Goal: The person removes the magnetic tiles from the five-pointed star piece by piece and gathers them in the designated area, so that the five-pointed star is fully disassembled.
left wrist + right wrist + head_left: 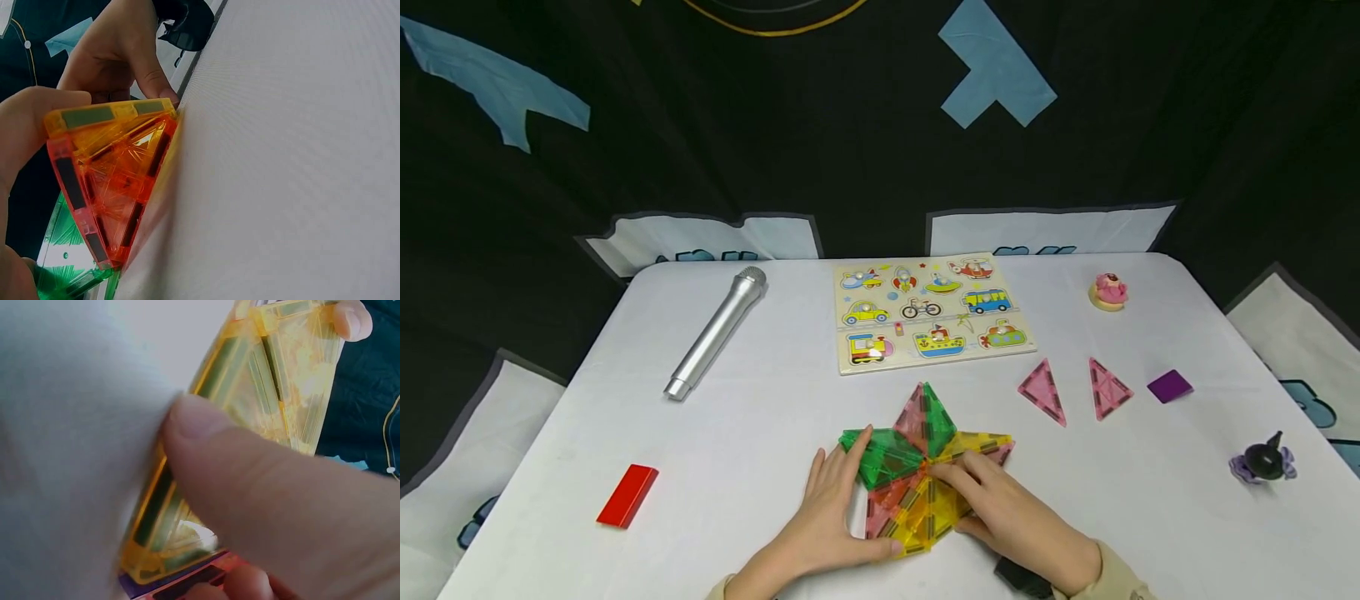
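Observation:
A star of see-through magnetic tiles [936, 500] in green, pink, red and yellow lies before me, its points raised toward the middle. My left hand [831, 512] holds it from the left, index finger at the green tiles [887, 457] and thumb on the front yellow corner. From the right, my right hand [1011, 512] grips the yellow part, fingers on top near the centre. The right thumb [206, 431] presses a yellow tile's edge in the right wrist view. In the left wrist view, a red-orange triangular opening [122, 181] shows beneath the yellow edge.
A picture puzzle board [928, 312] lies behind the star and a silver microphone [717, 333] at left. Nearby are a red block [628, 496], pink triangle tiles [1043, 392], a purple square [1170, 386], a pink figurine [1108, 292] and a black figurine [1264, 459].

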{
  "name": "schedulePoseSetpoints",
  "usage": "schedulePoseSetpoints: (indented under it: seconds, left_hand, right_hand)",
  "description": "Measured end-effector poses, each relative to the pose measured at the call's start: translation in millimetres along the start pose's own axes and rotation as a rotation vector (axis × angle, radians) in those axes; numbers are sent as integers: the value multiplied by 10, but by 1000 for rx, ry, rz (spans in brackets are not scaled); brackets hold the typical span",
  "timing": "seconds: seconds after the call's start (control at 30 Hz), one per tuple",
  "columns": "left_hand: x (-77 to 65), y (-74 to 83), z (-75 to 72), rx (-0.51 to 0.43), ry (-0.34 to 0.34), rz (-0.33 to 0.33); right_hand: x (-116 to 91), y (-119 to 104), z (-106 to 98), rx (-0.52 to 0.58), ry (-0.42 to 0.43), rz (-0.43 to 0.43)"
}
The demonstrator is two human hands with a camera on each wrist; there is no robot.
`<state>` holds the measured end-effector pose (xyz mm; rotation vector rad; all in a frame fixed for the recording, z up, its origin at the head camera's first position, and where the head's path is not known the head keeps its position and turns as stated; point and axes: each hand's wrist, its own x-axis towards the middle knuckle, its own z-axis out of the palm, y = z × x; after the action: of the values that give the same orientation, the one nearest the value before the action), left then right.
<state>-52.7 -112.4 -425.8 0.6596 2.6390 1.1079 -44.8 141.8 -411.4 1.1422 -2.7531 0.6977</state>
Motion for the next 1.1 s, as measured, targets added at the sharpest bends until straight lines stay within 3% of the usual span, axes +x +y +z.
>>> schedulePoseSetpoints:
  seconds: [0.2,0.33,0.43,0.5,0.6,0.7,0.77,0.87,0.97,1.1]
  left_hand:
    - [0,-6,6,9,2,1]
    - [-2,-4,7,7,11,11]
    - [-10,1,1,3,1,9]
    - [-12,1,-5,0,-5,3]
    - [-7,-3,-13,0,-4,-4]
    - [4,-8,-16,1,0,0]
    - [3,-9,-21,5,-1,1]
    - [-7,-13,-26,18,-4,-6]
    - [-11,-16,-29,25,5,-2]
    - [4,-16,-3,6,24,37]
  right_hand:
    - [-14,33,-48,49,14,-43]
    - [-29,81,-147,89,-23,-105]
    - [-41,130,-264,243,-56,-125]
    - [-23,188,-362,379,-12,-109]
    - [70,353,-520,521,135,13]
    - [201,600,-618,489,262,234]
    - [276,763,-620,458,248,389]
    - [361,957,-550,449,143,536]
    - [403,1050,-460,509,68,595]
    - [383,1067,-413,517,48,621]
